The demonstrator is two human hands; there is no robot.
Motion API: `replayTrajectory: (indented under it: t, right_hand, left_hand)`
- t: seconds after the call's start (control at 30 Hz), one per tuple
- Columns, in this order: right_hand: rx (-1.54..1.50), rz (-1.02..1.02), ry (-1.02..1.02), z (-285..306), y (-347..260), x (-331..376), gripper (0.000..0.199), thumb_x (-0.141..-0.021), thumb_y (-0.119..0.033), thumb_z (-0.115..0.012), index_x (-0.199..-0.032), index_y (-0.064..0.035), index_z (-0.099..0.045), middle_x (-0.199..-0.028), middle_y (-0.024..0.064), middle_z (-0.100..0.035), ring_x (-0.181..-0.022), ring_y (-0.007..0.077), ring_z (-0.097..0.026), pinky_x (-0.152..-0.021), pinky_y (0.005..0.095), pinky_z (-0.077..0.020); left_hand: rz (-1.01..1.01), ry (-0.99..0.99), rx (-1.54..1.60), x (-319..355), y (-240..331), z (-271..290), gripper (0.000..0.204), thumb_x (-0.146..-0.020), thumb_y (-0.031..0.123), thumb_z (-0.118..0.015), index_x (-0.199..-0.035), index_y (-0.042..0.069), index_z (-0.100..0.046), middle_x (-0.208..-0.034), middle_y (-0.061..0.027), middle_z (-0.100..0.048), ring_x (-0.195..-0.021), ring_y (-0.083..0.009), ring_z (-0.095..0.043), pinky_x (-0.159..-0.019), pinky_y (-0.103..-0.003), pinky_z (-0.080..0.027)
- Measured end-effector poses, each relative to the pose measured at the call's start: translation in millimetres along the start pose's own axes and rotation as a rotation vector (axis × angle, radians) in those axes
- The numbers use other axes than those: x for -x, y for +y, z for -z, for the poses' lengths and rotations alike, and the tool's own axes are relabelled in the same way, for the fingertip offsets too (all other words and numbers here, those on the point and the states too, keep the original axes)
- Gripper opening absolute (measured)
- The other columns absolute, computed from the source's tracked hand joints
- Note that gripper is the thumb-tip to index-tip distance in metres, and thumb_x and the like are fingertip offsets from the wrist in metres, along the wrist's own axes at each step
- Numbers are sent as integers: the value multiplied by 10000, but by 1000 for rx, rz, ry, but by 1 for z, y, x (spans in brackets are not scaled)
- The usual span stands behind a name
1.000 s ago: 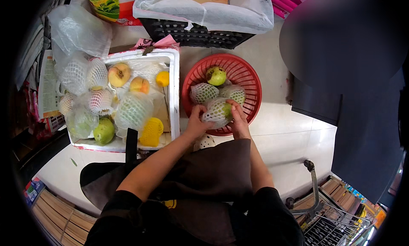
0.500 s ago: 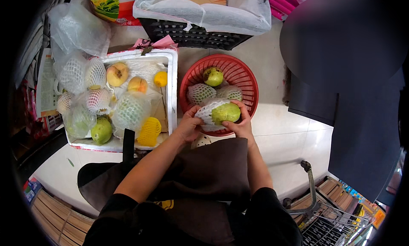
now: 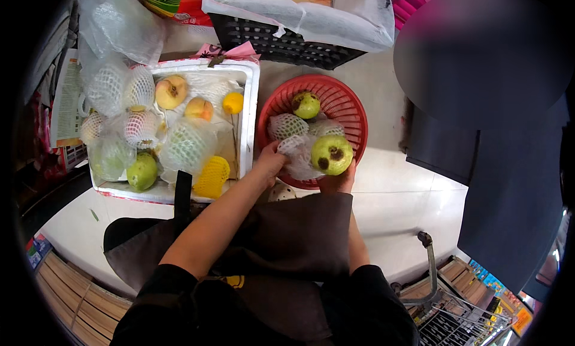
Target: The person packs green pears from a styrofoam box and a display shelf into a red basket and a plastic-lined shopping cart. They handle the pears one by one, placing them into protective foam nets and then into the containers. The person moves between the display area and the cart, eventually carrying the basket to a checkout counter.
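Above the near side of a red plastic basket [image 3: 357, 109], my right hand [image 3: 340, 182] holds a green guava [image 3: 333, 149] from below. Two dark brown blemishes show on its skin. My left hand [image 3: 273, 161] grips a white foam net [image 3: 291, 144], which is off the fruit, with clear plastic film beside it. Inside the basket lie another spotted guava [image 3: 306, 105], bare, and fruits in foam nets [image 3: 287, 126]. The fingers of my right hand are partly hidden behind the guava.
At the left a white foam box [image 3: 250, 106] holds peaches [image 3: 171, 92], wrapped fruits, an orange fruit [image 3: 232, 103] and a yellow foam net [image 3: 211, 176]. A black crate [image 3: 275, 43] stands behind. A person in dark clothes [image 3: 509, 184] is at the right, near a metal cart [image 3: 455, 322].
The foam net has come off the guava into my left hand. My right hand has turned the guava so its brown spots show.
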State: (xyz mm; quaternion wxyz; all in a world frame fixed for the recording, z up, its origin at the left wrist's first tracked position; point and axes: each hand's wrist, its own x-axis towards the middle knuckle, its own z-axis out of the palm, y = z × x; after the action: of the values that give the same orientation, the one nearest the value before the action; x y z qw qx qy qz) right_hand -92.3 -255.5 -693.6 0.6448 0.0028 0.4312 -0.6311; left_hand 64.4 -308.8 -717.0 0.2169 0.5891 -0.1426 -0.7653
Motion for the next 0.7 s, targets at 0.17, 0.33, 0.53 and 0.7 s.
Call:
replayTrajectory:
  t: [0.17, 0.33, 0.53, 0.7]
  right_hand:
    - [20, -49, -28, 9, -5, -15, 473, -833, -434, -431, -1147, -91, -511, -1160, 70, -530, -1068, 246, -498, -899, 425, -400]
    - [209, -229, 102, 29, -1, -26, 475, -837, -421, -451, -1159, -75, -506, -1127, 90, -559, -1045, 254, -519, -898, 421, -404]
    - [435, -546, 193, 50, 9, -66, 592, -747, -511, -573, -1164, -95, -507, -1117, 73, -560, -1021, 241, -527, -883, 399, -419]
    - [457, -675, 87, 64, 20, -79, 540, -775, -478, -571, -1148, -92, -510, -1059, 66, -575, -945, 219, -550, -826, 395, -450]
  left_hand:
    - [-259, -54, -374, -15, -22, -2, 507, -701, 112, -609, -1168, 9, -442, -1038, -140, -571, -961, -274, -555, -825, -338, -441]
    - [-318, -51, -837, 1, -29, -12, 865, -682, 257, -648, -1311, -61, -147, -1327, -282, -240, -1234, -383, -299, -1008, -378, -290]
    - [-550, -12, -1031, 12, -50, -16, 837, -695, 257, -615, -1304, -86, -155, -1323, -324, -233, -1241, -426, -273, -1007, -410, -292]
    - [-313, -611, -1187, 57, 14, 5, 442, -757, 237, -604, -1123, 29, -468, -1080, -192, -544, -1026, -339, -518, -859, -408, -417]
